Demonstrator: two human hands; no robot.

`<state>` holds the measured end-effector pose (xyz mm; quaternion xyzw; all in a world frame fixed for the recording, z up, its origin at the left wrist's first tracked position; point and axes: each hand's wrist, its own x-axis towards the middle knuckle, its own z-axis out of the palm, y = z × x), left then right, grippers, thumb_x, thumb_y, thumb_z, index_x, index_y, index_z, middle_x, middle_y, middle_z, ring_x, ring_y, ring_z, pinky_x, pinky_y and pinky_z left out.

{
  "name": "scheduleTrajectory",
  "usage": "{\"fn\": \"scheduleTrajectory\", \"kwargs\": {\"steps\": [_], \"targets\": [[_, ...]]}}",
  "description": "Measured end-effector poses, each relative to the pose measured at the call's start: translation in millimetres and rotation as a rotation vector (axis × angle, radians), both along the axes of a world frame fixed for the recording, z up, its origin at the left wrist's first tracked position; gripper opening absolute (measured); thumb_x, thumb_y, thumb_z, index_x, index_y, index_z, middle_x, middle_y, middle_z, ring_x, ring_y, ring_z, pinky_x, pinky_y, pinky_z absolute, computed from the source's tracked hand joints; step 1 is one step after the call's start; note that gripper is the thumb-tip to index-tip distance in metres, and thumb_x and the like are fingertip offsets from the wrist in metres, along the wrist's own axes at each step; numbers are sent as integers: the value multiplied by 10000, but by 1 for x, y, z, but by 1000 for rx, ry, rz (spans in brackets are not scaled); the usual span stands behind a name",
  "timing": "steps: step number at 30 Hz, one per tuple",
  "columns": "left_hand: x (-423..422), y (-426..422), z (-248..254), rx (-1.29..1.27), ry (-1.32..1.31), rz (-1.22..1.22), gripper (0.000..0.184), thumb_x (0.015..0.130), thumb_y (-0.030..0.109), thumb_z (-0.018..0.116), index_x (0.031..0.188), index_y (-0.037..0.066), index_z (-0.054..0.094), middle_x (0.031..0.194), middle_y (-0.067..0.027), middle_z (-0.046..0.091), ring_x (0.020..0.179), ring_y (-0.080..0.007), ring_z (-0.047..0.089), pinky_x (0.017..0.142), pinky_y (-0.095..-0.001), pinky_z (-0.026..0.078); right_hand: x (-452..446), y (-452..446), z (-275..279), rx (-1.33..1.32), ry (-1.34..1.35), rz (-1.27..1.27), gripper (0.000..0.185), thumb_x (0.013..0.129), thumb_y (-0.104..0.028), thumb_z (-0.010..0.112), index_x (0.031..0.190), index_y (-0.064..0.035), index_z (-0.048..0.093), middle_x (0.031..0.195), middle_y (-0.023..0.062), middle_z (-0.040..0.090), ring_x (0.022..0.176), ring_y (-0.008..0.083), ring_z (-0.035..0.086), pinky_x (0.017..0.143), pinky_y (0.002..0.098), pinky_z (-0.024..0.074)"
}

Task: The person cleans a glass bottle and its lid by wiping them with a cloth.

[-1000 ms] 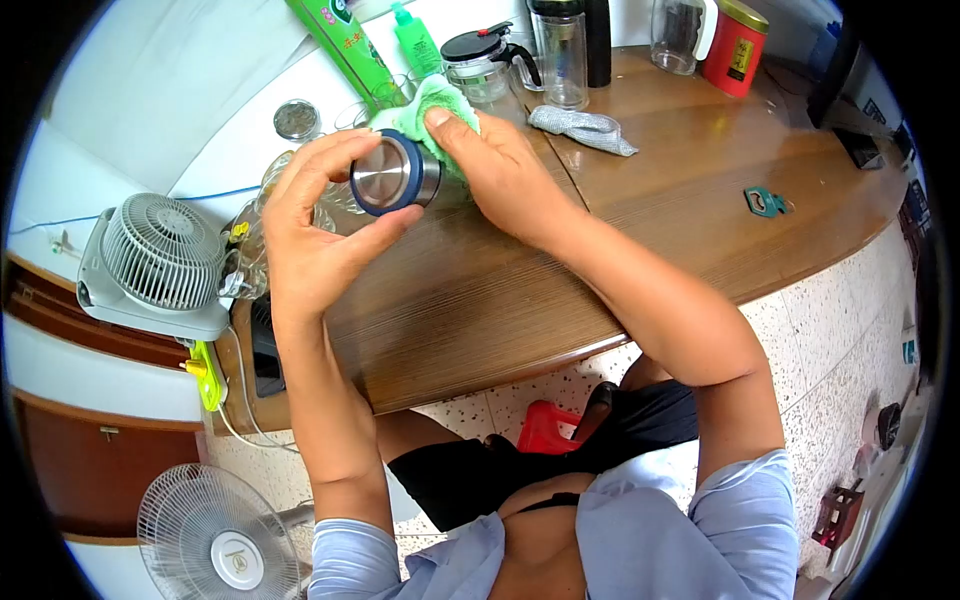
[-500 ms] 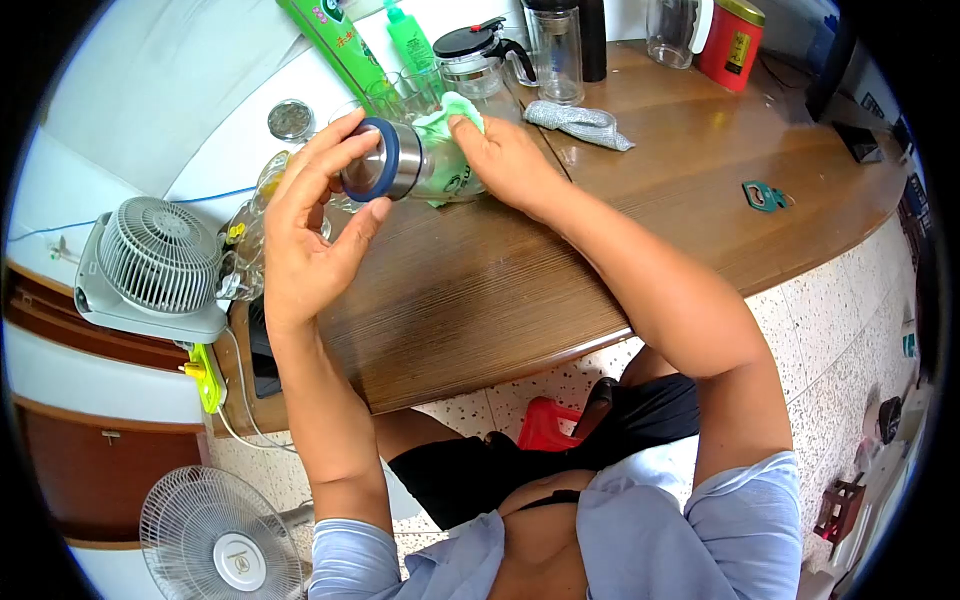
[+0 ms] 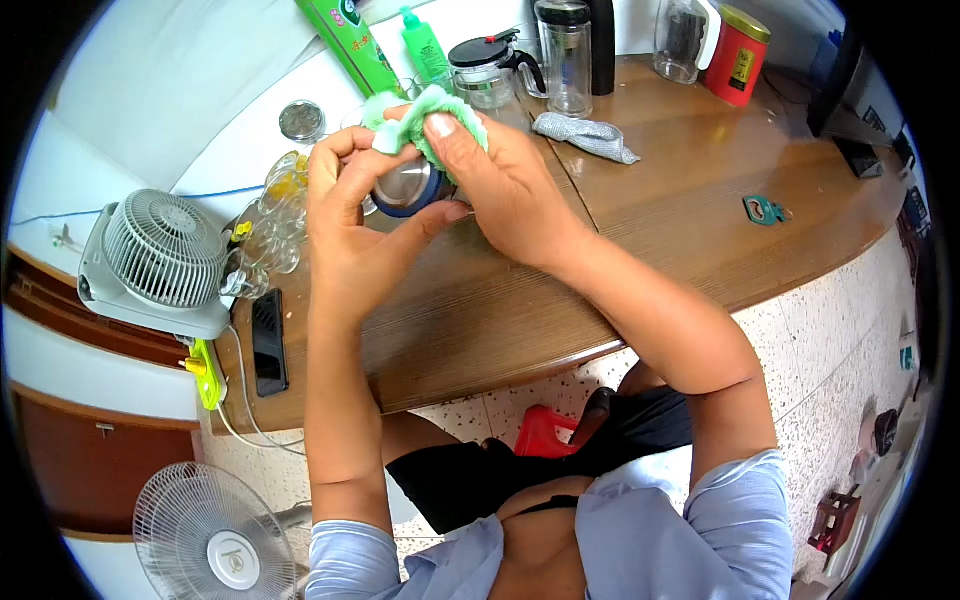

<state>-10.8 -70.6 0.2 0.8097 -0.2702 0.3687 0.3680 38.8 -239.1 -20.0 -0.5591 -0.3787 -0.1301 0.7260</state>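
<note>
A bottle [image 3: 404, 190] with a steel end and dark blue rim is held up above the table, its round end facing me. The fingers and thumb of my left hand [image 3: 358, 235] are closed round that end. Bunched in my right hand [image 3: 512, 195] is a light green cloth [image 3: 432, 112], pressed against the bottle near the rim with the thumb on top. Most of the bottle's body is hidden behind my right hand and the cloth.
Along the back of the wooden table [image 3: 480, 310] stand a glass teapot [image 3: 487, 75], a clear tumbler [image 3: 568, 60], a glass jug [image 3: 682, 40] and a red tin [image 3: 738, 58]. A grey cloth [image 3: 588, 137] lies right. Left are glasses [image 3: 275, 225], a phone [image 3: 268, 340] and a fan [image 3: 160, 255].
My right hand has brought the green cloth from the bottle's body to its rimmed end, nearer my left hand. The bottle has shifted slightly right and now points more towards me.
</note>
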Motion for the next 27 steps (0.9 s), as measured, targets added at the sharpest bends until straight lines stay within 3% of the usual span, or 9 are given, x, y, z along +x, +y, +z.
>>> {"fn": "scheduleTrajectory", "kwargs": {"steps": [3,4,8,11,14,17,20,23,27], "targets": [[-2,1,2,62,-53,21,623,622,57,1024,1189,103,768,1238,-82,585,1165,-247,610,986,-363,526,-5,-3,1,-32,-248,-88,453,1189,-333,449,1390,5,673,1236,76,699,1107,129,622,949,297,509],[-3,2,4,72,-51,24,626,624,52,1022,1194,102,769,1238,-79,588,1154,-238,616,977,-357,529,0,13,-3,99,-291,-228,484,1166,-411,471,1103,12,698,929,154,716,835,282,652,794,407,536],[-1,18,2,76,80,-26,677,721,-38,960,1340,70,711,1391,-93,562,1236,-212,619,1042,-354,539,19,-1,-20,-134,6,-126,480,1159,-418,483,1138,2,715,935,186,729,874,305,682,810,403,542],[2,15,8,3,46,-24,657,674,42,999,1284,100,763,1274,-71,616,1057,-168,633,890,-305,545,44,-8,-36,-253,108,-171,531,1134,-448,483,1112,27,721,974,213,750,909,350,702,837,438,544],[0,20,9,35,108,-74,633,766,6,950,1351,60,712,1414,-105,600,1286,-215,617,1043,-356,546,71,-19,-50,-510,323,-222,584,1099,-482,477,1112,43,731,1041,249,763,972,408,718,878,477,541],[-3,19,11,124,79,-42,638,765,34,951,1357,56,714,1432,-113,604,1283,-224,619,1046,-352,537,76,-20,-47,-604,448,-241,595,1108,-510,519,1239,35,720,1128,129,769,1022,222,673,929,396,527],[-5,17,14,220,-1,-10,640,749,39,951,1347,49,723,1433,-121,613,1285,-238,619,1062,-358,525,56,-12,-41,-372,341,-218,583,1091,-479,479,1146,42,735,1034,284,756,1028,440,716,927,482,536],[-7,17,15,139,94,-46,622,724,9,949,1309,58,746,1435,-113,594,1275,-255,620,1068,-368,518,28,-6,-17,-169,91,-26,511,1114,-414,487,1232,26,718,1084,271,749,1072,442,705,943,463,542],[-3,24,13,201,-30,-50,618,669,5,973,1251,89,783,1388,-95,566,1252,-257,604,1032,-364,524,-8,2,2,-13,-234,-146,445,1129,-366,512,1249,20,697,1180,242,729,1088,439,689,933,463,536]]}}
